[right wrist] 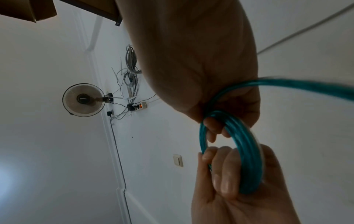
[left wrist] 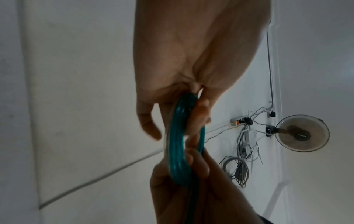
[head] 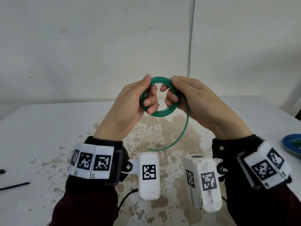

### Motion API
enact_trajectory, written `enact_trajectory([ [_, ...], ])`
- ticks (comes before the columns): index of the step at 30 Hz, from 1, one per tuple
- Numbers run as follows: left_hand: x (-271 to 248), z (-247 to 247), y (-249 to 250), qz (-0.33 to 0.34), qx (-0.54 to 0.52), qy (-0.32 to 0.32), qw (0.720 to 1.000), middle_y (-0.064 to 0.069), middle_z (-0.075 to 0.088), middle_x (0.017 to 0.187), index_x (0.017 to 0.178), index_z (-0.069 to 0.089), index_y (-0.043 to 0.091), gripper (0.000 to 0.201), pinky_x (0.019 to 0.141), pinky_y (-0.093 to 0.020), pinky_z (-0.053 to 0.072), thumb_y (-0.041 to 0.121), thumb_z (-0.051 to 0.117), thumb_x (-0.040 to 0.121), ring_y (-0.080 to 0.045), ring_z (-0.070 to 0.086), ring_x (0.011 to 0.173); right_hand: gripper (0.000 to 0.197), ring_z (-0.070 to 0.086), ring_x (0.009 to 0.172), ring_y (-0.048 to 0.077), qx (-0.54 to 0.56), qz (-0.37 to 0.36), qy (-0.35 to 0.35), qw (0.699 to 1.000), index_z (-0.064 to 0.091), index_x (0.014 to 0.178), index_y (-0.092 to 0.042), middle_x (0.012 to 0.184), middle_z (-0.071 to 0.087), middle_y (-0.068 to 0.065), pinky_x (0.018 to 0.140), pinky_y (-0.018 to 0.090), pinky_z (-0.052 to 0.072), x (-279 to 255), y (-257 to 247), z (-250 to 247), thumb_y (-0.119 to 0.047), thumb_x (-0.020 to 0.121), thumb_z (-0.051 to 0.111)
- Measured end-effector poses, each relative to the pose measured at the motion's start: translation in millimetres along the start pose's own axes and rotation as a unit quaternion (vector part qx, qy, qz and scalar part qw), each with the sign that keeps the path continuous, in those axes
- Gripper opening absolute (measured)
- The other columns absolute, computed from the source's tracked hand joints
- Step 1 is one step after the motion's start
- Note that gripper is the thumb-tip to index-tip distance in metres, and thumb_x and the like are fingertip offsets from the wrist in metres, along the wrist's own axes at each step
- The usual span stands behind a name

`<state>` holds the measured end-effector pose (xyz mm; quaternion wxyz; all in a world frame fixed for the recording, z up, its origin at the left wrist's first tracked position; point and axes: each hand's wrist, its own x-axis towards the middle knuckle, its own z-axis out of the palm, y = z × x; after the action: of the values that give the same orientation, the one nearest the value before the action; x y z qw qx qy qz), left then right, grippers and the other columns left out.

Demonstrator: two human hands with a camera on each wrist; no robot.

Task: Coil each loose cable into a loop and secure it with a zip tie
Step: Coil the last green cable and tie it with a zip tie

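Note:
A green cable [head: 161, 113] is wound into a small coil of several turns, held up above the table [head: 48, 128]. My left hand [head: 130, 101] grips the coil's left side, thumb on top and fingers curled through the ring. My right hand [head: 192, 95] grips the right side the same way. A loose tail [head: 184, 129] hangs from under the right hand and curves down to the left, its end just above the table. In the left wrist view the coil [left wrist: 178, 151] runs edge-on between both hands. The right wrist view shows the coil [right wrist: 249, 159] and the tail [right wrist: 306, 86] leaving to the right.
A black zip tie [head: 14, 185] lies at the table's left edge. A blue bowl [head: 293, 145] holding something green sits at the right edge. The tabletop's middle is stained and worn. A wall fan [left wrist: 302, 133] and a power strip [left wrist: 239, 121] hang on the far wall.

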<state>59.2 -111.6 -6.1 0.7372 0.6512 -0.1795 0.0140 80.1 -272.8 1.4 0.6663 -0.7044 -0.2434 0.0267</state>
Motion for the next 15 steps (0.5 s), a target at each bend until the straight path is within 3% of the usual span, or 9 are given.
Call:
enact_trajectory([
  [4, -4.0, -3.5, 4.1, -0.055, 0.037, -0.044, 0.997, 0.004, 0.035, 0.049, 0.077, 0.047, 0.009, 0.039, 0.077, -0.036, 0.04, 0.034, 0.03, 0.102, -0.017, 0.043, 0.046, 0.035, 0.044, 0.061, 0.013, -0.048, -0.005, -0.03, 0.998, 0.06, 0.087, -0.006, 0.058, 0.036, -0.002, 0.069, 0.026, 0.041, -1.3, 2.0, -0.7, -0.022, 0.104, 0.034],
  [6, -3.3, -5.3, 3.1, -0.026, 0.049, -0.011, 0.998, 0.008, 0.03, 0.05, 0.076, 0.046, 0.01, 0.037, 0.078, -0.037, 0.034, 0.032, 0.032, 0.102, -0.012, 0.034, 0.046, 0.034, 0.048, 0.061, 0.013, -0.027, 0.0, -0.027, 0.999, 0.064, 0.087, -0.008, 0.057, 0.042, -0.003, 0.071, 0.027, 0.044, 0.0, 2.9, 2.8, -0.026, 0.102, 0.039],
  [11, 2.4, 1.4, -2.1, 0.044, -0.036, 0.073, 0.996, 0.006, 0.026, 0.053, 0.078, 0.048, 0.009, 0.038, 0.057, -0.017, 0.035, 0.03, 0.03, 0.104, -0.01, 0.029, 0.048, 0.04, 0.063, 0.071, 0.016, 0.093, 0.022, -0.02, 0.995, 0.066, 0.098, -0.008, 0.07, 0.066, 0.006, 0.079, 0.029, 0.055, -0.1, -1.5, 7.2, -0.026, 0.104, 0.03],
  [15, 5.0, 8.7, -6.2, 0.078, -0.085, 0.095, 0.989, 0.007, 0.03, 0.052, 0.08, 0.048, 0.009, 0.038, 0.062, -0.019, 0.038, 0.028, 0.026, 0.105, -0.009, 0.03, 0.048, 0.041, 0.066, 0.082, 0.02, 0.141, 0.032, -0.035, 0.989, 0.067, 0.099, -0.007, 0.075, 0.071, 0.007, 0.088, 0.036, 0.055, -1.3, -4.7, 3.9, -0.025, 0.104, 0.029],
])
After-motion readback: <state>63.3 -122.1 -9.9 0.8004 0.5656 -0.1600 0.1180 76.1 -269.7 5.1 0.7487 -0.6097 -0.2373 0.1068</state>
